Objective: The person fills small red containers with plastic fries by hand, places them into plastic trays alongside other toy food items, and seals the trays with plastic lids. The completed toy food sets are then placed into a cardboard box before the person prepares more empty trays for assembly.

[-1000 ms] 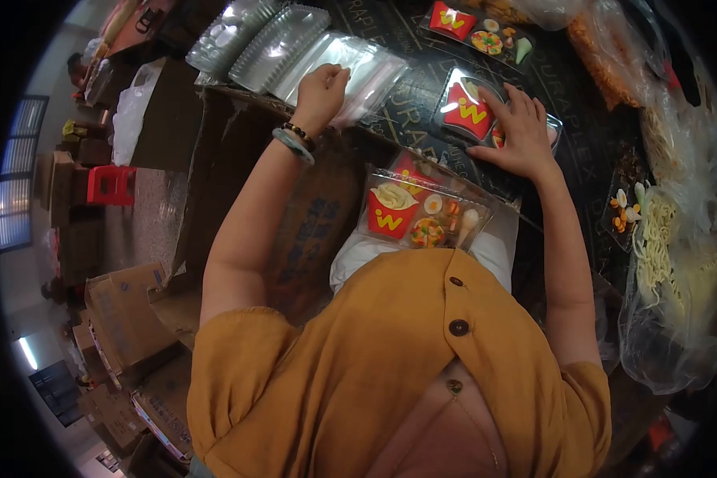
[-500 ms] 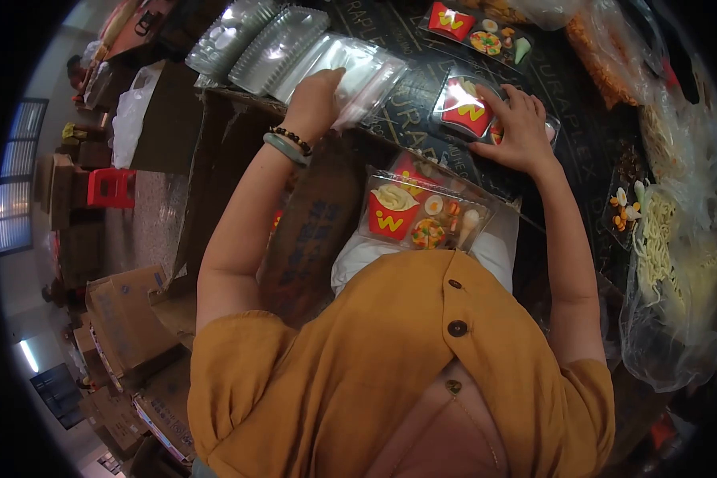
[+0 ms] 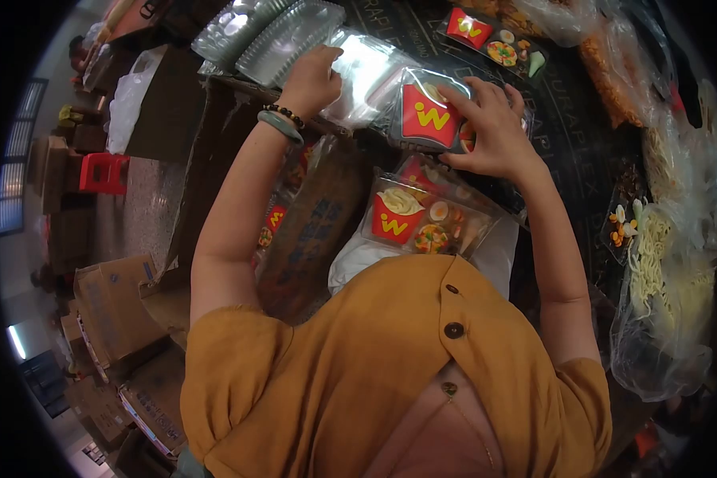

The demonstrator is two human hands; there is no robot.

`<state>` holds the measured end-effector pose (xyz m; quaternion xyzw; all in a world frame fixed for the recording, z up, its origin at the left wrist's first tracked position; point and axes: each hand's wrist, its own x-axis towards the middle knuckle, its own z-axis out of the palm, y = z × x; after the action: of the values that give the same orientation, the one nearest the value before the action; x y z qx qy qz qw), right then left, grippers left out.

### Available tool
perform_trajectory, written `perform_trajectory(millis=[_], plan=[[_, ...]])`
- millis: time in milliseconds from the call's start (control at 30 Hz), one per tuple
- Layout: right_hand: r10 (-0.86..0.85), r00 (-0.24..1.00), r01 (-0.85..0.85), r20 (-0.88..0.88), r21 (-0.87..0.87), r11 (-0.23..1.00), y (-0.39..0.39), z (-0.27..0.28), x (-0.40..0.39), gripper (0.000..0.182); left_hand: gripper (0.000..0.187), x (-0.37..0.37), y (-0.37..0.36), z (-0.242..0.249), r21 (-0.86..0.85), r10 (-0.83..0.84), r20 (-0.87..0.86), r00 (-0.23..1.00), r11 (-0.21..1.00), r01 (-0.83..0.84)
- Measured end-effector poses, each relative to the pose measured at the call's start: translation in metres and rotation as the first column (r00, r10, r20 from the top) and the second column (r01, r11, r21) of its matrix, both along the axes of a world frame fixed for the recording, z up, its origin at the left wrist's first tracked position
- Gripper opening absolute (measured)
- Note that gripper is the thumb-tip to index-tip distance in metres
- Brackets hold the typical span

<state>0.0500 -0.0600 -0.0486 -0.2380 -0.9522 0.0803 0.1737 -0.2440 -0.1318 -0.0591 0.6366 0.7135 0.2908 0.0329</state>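
Note:
My right hand point(image 3: 490, 131) grips a clear pack point(image 3: 428, 114) with a red fries box inside, its fingers spread over the pack's right part. My left hand point(image 3: 312, 84), fingers bent, is at the left edge of shiny clear plastic covers point(image 3: 364, 72); whether it pinches one cannot be made out. Nested clear trays point(image 3: 287, 41) lie just beyond it. On my lap rests another filled pack point(image 3: 426, 219) with a red fries box, an egg piece and a round dish, overlapping one more pack behind it.
Another set of toy food pieces point(image 3: 494, 41) lies at the table's far side. Bags of orange pieces point(image 3: 609, 84) and pale noodles point(image 3: 652, 263) are at the right. An open carton point(image 3: 315, 215) stands below my left arm. A red stool point(image 3: 103, 174) is at the left.
My right hand has moved left with the pack, which is now beside the shiny covers. My left hand has shifted slightly up at the covers.

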Motion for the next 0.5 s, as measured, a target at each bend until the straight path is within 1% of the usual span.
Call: perform_trajectory(millis=[67, 100, 167, 200, 267, 300, 367, 400, 433, 500], plan=[[0.02, 1.0, -0.02, -0.008, 0.001, 1.0, -0.001, -0.001, -0.004, 0.083, 0.039, 0.002, -0.002, 0.004, 0.027, -0.033, -0.202, 0.979, 0.999, 0.039], [0.022, 1.0, -0.022, -0.005, 0.0, 1.0, -0.001, -0.001, -0.007, 0.083, 0.039, 0.003, -0.004, 0.006, 0.026, -0.03, -0.2, 0.979, 0.999, 0.036], [0.047, 0.999, -0.047, -0.011, 0.034, 0.998, -0.002, 0.0, -0.012, 0.081, 0.043, 0.006, -0.007, 0.009, -0.056, -0.062, -0.289, 0.955, 0.997, 0.048], [0.044, 0.999, -0.043, -0.011, 0.034, 0.998, -0.003, 0.002, -0.016, 0.081, 0.043, 0.007, -0.007, 0.009, -0.055, -0.065, -0.289, 0.955, 0.997, 0.051], [0.072, 0.993, -0.079, 0.097, 0.062, 0.995, -0.005, 0.009, -0.029, 0.086, 0.047, 0.008, -0.007, 0.008, -0.044, -0.135, -0.299, 0.945, 0.991, 0.127], [0.063, 0.994, -0.069, 0.093, 0.062, 0.996, -0.006, 0.008, -0.037, 0.086, 0.047, 0.008, -0.006, 0.008, -0.045, -0.143, -0.302, 0.942, 0.99, 0.136], [0.103, 0.994, -0.105, 0.033, 0.078, 0.991, -0.003, 0.004, -0.056, 0.085, 0.051, 0.008, -0.004, 0.008, -0.083, -0.202, -0.263, 0.943, 0.979, 0.186], [0.09, 0.996, -0.091, 0.013, 0.126, 0.988, 0.001, -0.003, -0.065, 0.083, 0.051, 0.007, -0.003, 0.008, -0.083, -0.21, -0.269, 0.94, 0.977, 0.195], [0.081, 0.997, -0.081, 0.008, 0.129, 0.988, 0.005, -0.005, -0.072, 0.083, 0.055, 0.005, -0.001, 0.008, -0.149, -0.292, -0.208, 0.933, 0.953, 0.265], [-0.004, 0.993, 0.001, 0.12, 0.025, 1.0, 0.011, -0.007, -0.081, 0.081, 0.065, -0.001, -0.002, 0.014, -0.257, -0.44, -0.068, 0.895, 0.875, 0.411]])
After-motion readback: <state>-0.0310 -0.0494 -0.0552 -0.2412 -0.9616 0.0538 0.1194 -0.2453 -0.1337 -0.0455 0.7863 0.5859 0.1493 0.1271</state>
